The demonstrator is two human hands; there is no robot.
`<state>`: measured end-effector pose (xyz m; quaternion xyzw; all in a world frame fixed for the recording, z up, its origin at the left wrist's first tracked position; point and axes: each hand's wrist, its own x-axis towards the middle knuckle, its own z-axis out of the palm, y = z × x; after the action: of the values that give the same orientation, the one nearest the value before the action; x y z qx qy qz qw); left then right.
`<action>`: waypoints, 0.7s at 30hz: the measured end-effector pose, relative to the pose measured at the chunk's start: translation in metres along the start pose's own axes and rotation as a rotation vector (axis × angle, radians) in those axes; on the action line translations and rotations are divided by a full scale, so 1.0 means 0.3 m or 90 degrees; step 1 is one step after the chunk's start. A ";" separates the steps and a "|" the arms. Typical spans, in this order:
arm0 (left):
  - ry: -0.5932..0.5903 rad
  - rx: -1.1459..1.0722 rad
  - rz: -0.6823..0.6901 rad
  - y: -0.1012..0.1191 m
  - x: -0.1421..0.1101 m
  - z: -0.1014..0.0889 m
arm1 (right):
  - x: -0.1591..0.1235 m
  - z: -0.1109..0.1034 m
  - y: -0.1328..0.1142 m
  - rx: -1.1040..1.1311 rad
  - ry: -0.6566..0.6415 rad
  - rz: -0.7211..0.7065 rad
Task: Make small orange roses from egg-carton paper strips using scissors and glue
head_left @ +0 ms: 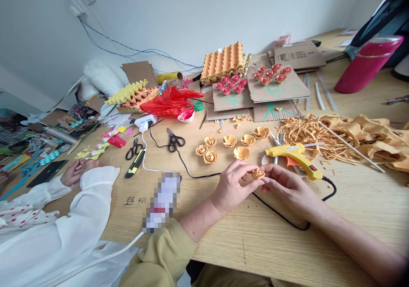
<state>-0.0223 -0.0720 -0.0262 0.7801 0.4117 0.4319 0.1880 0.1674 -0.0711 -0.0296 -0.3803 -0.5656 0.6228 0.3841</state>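
A small orange egg-carton flower (258, 174) is pinched between the fingertips of both hands above the wooden table. My left hand (234, 180) closes on it from the left, and my right hand (283, 185) grips its other side. Just beyond, several more orange flower cups lie on the table, among them a wide open cup (242, 153) and a rolled bloom (210, 157). A yellow glue gun (292, 155) rests on its side behind my right hand, its black cord looping round below.
Orange scraps (315, 138) pile up at right, near a pink bottle (367, 65). Red flowers stand on cardboard (277, 89) at the back. Black scissors (175, 141), a box cutter (135, 162) and a blurred-out phone-like object (162, 202) lie left. A co-worker's white sleeve (96, 193) rests farther left.
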 end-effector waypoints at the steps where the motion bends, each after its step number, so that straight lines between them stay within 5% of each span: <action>1: -0.003 -0.009 -0.004 0.000 0.000 -0.001 | -0.001 0.000 -0.002 0.003 -0.002 -0.002; 10: -0.002 -0.054 0.005 0.007 0.012 -0.004 | -0.005 0.009 0.007 0.008 0.015 -0.026; 16: 0.116 0.009 -0.070 -0.030 0.060 -0.116 | -0.016 -0.026 -0.005 -0.059 0.097 -0.067; 21: 0.106 0.088 -0.099 -0.084 0.048 -0.166 | -0.026 -0.072 -0.045 -0.105 0.182 -0.107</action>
<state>-0.0715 -0.0487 -0.0075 0.7183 0.5142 0.4497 0.1319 0.1909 -0.0683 -0.0176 -0.4466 -0.5841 0.4799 0.4786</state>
